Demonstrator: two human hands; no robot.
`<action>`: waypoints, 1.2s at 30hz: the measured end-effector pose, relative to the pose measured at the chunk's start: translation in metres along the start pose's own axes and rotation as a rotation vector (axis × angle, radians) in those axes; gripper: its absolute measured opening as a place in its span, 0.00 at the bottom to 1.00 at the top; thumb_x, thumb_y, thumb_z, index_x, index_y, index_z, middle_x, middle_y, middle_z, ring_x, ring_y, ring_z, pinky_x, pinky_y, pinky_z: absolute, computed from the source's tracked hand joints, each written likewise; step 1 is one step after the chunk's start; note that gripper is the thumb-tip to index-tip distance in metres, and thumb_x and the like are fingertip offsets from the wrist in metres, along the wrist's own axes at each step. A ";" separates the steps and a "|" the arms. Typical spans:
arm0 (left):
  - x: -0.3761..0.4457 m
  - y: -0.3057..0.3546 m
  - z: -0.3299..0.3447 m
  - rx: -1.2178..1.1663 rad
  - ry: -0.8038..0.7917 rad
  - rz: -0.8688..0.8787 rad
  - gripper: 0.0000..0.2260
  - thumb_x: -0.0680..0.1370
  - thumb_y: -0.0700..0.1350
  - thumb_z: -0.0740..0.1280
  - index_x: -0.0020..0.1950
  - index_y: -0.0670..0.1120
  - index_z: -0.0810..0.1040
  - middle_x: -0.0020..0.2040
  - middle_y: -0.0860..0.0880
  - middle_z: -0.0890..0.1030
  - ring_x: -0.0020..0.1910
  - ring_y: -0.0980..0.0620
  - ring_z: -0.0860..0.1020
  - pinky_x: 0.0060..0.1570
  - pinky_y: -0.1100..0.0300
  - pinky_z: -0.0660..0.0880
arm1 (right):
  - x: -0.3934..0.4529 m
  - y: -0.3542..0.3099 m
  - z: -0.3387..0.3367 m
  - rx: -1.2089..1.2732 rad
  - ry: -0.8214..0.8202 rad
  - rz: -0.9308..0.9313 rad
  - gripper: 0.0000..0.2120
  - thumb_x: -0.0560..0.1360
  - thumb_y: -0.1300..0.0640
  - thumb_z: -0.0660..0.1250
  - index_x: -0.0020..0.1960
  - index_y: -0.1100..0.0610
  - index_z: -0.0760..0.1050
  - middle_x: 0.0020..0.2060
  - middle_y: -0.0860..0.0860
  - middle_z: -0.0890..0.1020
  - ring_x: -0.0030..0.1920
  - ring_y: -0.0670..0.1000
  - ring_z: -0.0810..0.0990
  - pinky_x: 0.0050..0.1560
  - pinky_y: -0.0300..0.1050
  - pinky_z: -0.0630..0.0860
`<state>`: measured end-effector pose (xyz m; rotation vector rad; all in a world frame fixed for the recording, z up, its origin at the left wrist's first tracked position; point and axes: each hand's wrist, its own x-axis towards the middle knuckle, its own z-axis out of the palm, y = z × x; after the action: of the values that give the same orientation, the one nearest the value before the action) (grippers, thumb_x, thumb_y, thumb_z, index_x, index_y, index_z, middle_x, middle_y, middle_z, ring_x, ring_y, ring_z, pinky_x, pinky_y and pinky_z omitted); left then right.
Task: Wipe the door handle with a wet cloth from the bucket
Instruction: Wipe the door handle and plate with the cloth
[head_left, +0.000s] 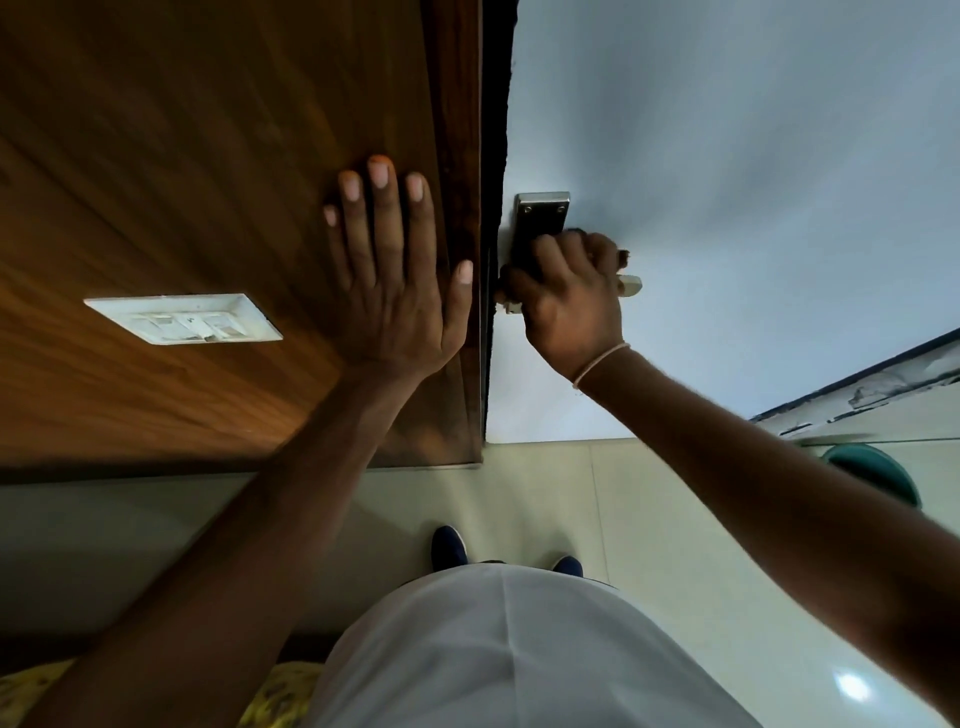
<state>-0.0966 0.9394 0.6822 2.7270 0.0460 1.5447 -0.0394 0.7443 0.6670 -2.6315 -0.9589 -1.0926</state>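
Observation:
The metal door handle (630, 285) sticks out from a steel backplate (541, 213) on the pale grey door (727, 156). My right hand (569, 301) is closed around the lever. Dark scraps of cloth (623, 255) show past my knuckles, pressed between palm and handle. Only the lever's pale tip and its left end are visible; my fingers hide the remainder. My left hand (395, 275) lies flat with fingers spread on the brown wooden panel (208, 156) beside the door's edge, holding nothing.
A white switch plate (182, 318) is set in the wooden panel to the left. A green bucket (878, 473) stands on the tiled floor at the right, partly behind my right forearm. My dark shoes (449, 548) are near the door's foot.

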 end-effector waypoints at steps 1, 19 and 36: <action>0.000 0.000 0.000 0.000 -0.001 0.002 0.34 0.82 0.54 0.63 0.83 0.37 0.60 0.79 0.31 0.68 0.80 0.31 0.62 0.84 0.39 0.52 | 0.004 0.001 0.000 -0.020 -0.016 -0.089 0.08 0.78 0.59 0.69 0.47 0.52 0.87 0.47 0.55 0.83 0.50 0.62 0.82 0.59 0.57 0.70; -0.001 0.003 -0.003 0.016 -0.010 -0.006 0.34 0.83 0.54 0.62 0.83 0.35 0.61 0.79 0.29 0.68 0.80 0.30 0.60 0.84 0.37 0.53 | -0.008 0.037 -0.009 -0.073 -0.126 0.006 0.11 0.82 0.51 0.67 0.55 0.59 0.80 0.41 0.56 0.83 0.42 0.62 0.80 0.58 0.56 0.69; 0.002 0.005 -0.008 0.011 -0.001 -0.023 0.34 0.82 0.53 0.63 0.83 0.35 0.61 0.79 0.29 0.68 0.81 0.30 0.61 0.84 0.38 0.53 | 0.004 0.055 -0.046 0.139 -0.236 0.217 0.16 0.81 0.46 0.69 0.59 0.59 0.80 0.43 0.58 0.85 0.43 0.65 0.82 0.46 0.53 0.75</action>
<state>-0.1026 0.9344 0.6881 2.7260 0.0856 1.5416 -0.0312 0.6869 0.7096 -2.7106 -0.7328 -0.6551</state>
